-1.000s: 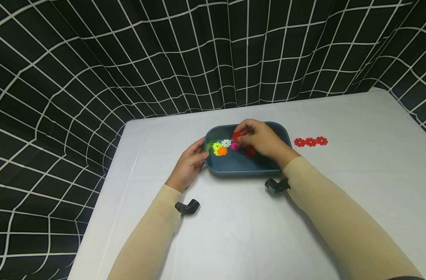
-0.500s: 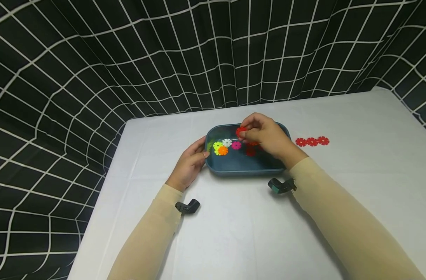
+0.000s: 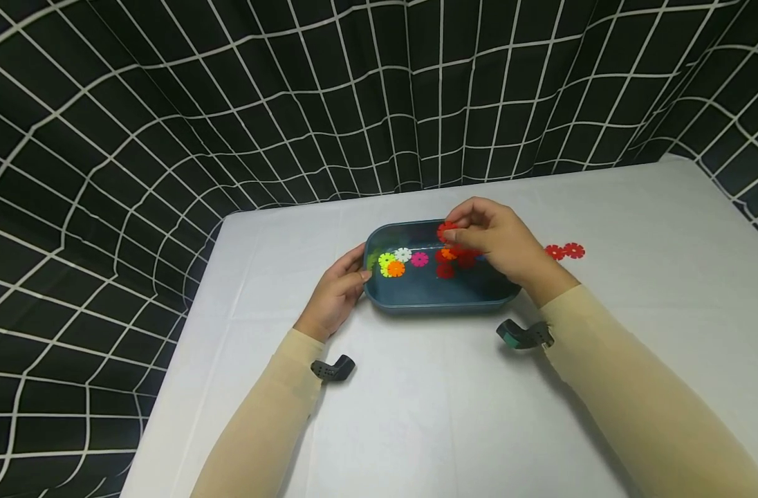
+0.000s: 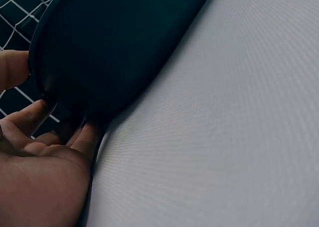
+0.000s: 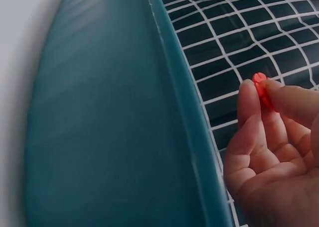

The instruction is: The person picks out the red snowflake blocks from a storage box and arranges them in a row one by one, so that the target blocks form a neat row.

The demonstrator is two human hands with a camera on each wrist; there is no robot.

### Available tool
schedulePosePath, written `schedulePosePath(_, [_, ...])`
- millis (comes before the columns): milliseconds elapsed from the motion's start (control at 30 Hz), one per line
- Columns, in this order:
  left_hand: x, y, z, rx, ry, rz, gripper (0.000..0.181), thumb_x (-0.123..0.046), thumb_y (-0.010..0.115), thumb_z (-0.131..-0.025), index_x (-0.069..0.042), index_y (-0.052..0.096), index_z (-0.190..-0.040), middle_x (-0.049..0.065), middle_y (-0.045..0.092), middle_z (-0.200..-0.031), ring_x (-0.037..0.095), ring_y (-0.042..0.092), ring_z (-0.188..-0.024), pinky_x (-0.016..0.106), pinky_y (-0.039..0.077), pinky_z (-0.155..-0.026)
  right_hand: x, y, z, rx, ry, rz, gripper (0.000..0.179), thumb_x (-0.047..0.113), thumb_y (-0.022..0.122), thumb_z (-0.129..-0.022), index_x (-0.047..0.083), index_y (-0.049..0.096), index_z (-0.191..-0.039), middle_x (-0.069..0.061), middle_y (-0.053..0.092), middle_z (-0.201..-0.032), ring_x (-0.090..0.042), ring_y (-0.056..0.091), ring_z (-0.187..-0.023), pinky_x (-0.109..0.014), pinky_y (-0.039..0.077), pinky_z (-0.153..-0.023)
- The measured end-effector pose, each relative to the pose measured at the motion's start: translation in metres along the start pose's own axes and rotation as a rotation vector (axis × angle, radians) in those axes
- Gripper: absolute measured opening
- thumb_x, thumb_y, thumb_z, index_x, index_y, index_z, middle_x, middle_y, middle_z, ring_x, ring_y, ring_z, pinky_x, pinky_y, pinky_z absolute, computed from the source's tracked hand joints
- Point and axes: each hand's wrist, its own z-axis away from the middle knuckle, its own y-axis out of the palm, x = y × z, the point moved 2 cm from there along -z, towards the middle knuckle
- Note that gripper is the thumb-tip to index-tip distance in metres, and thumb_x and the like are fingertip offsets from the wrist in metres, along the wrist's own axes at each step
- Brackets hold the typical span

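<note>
My left hand (image 3: 334, 296) holds the left end of a dark blue-green tray (image 3: 429, 292), thumb at the rim and fingers against the outer wall, as the left wrist view shows. Over the tray's far right part, my right hand (image 3: 506, 242) pinches a red flower-shaped plastic disc (image 3: 445, 232) between thumb and fingers. The right wrist view shows that disc (image 5: 261, 87) edge-on, above the tray's rim. Inside the tray lie yellow discs (image 3: 386, 261), an orange disc (image 3: 395, 269), a white disc (image 3: 403, 255), a pink disc (image 3: 419, 259) and several red discs (image 3: 445, 270).
On the white-covered table (image 3: 385, 415), red discs (image 3: 564, 251) lie in a row right of the tray, partly hidden by my right hand. A black curtain with white grid lines (image 3: 379, 104) hangs behind the table and along its left side.
My right hand has moved right over the tray with the red disc, uncovering more red discs and now hiding part of the row on the table. The left hand has stayed put.
</note>
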Motion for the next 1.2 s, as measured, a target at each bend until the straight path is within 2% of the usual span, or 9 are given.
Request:
schedulePosePath(133, [0.000,0.000,0.000,-0.003,-0.001,-0.002,0.061,0.002,0.059,-0.106,-0.003,0.044,-0.165,0.011,0.044,-0.168,0.027,0.041,-0.154,0.039,0.039,-0.122,-0.001,-0.006,0.006,-0.025,-0.001,0.021,0.030,0.021,0.080,-0.103,0.009,0.071,-0.129,-0.013,0.068,-0.114,-0.028,0.066,-0.104,-0.034,0.061,-0.086])
schedulePosePath(400, [0.000,-0.001,-0.001,0.009,0.010,-0.014,0.061,0.001,0.059,-0.106,-0.002,0.043,-0.165,0.012,0.040,-0.170,0.026,0.040,-0.154,0.037,0.039,-0.122,-0.006,-0.021,0.018,-0.045,-0.019,0.035,0.031,0.024,0.077,-0.105,0.009,0.074,-0.132,-0.009,0.076,-0.116,-0.025,0.073,-0.104,-0.028,0.058,-0.091])
schedulePosePath(633, [0.001,-0.002,-0.001,0.011,0.014,-0.009,0.062,0.001,0.060,-0.106,-0.001,0.042,-0.165,0.013,0.040,-0.170,0.026,0.041,-0.154,0.037,0.039,-0.121,-0.014,-0.036,0.026,-0.041,-0.044,-0.023,0.031,0.016,0.076,-0.105,0.001,0.073,-0.131,-0.010,0.077,-0.112,-0.027,0.075,-0.100,-0.030,0.063,-0.087])
schedulePosePath(800, [0.002,-0.002,-0.001,0.007,0.012,-0.005,0.061,0.002,0.059,-0.106,-0.001,0.043,-0.165,0.013,0.041,-0.169,0.027,0.041,-0.154,0.038,0.040,-0.121,-0.017,-0.048,0.034,-0.049,-0.043,0.012,0.029,0.016,0.075,-0.106,0.002,0.072,-0.130,-0.010,0.076,-0.110,-0.025,0.075,-0.097,-0.028,0.062,-0.084])
schedulePosePath(1200, [0.000,0.000,0.000,0.000,0.014,0.000,0.060,0.003,0.058,-0.106,-0.001,0.044,-0.164,0.013,0.042,-0.169,0.027,0.041,-0.154,0.040,0.039,-0.122,-0.031,-0.078,0.050,-0.121,-0.019,0.008,0.028,0.012,0.074,-0.106,-0.002,0.068,-0.129,-0.006,0.077,-0.109,-0.023,0.075,-0.093,-0.028,0.063,-0.083])
